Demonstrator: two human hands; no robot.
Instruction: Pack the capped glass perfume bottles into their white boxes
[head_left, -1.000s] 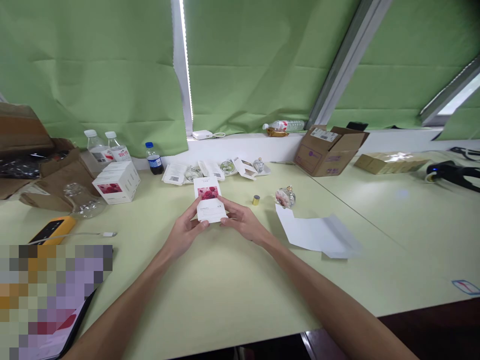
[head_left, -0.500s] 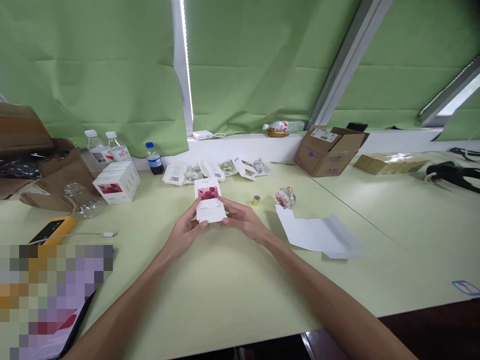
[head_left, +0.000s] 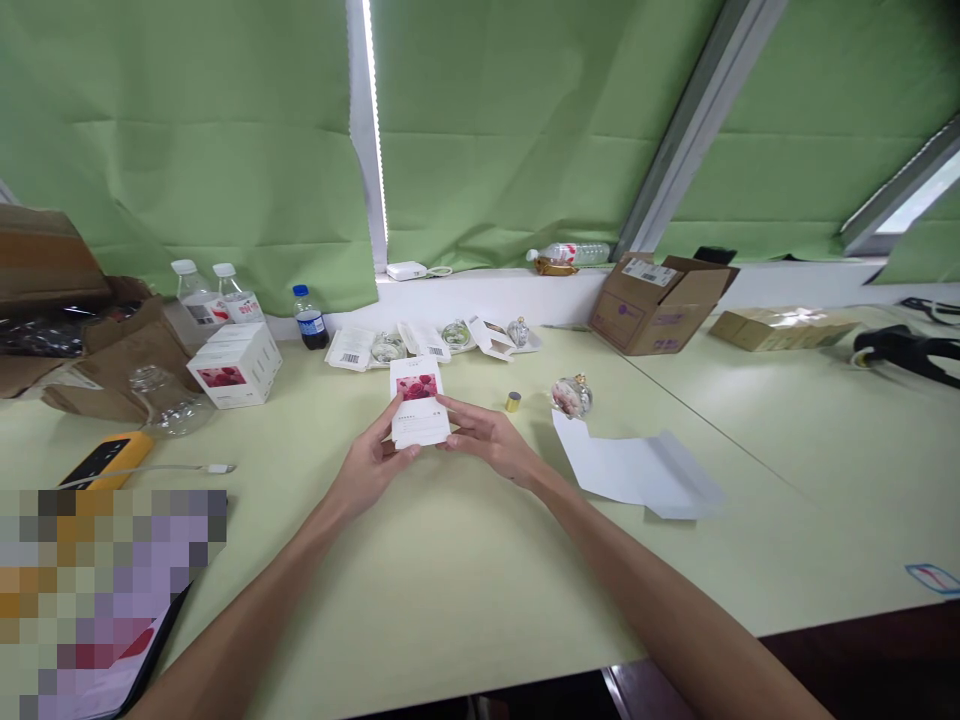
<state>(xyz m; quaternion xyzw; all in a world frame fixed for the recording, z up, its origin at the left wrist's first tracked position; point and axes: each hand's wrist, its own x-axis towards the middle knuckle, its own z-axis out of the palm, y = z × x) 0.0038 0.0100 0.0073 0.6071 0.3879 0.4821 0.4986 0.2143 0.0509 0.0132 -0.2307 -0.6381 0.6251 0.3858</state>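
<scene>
A white box [head_left: 420, 408] printed with red flowers is held between my two hands above the table. My left hand [head_left: 367, 455] grips its left side, and my right hand [head_left: 491, 445] grips the right side near the lower corner. Just beyond my right hand stands a small gold cap [head_left: 513, 402]. A round glass bottle [head_left: 571, 396] with a floral pattern sits farther right, touching an unfolded white sheet of card [head_left: 637, 465]. Behind the held box, several opened white boxes with round glass bottles [head_left: 455, 335] lie along the wall.
At the left stand a larger white box [head_left: 236, 365], a clear jar [head_left: 169, 400], drink bottles [head_left: 311, 318] and a yellow device [head_left: 105, 465] with a cable. A phone-like screen, partly pixelated, lies front left. An open cardboard box [head_left: 652, 305] stands back right, near a black tape dispenser [head_left: 911, 350].
Almost nothing differs. Both hands keep the white box in the same place, and the whole view has shifted very slightly.
</scene>
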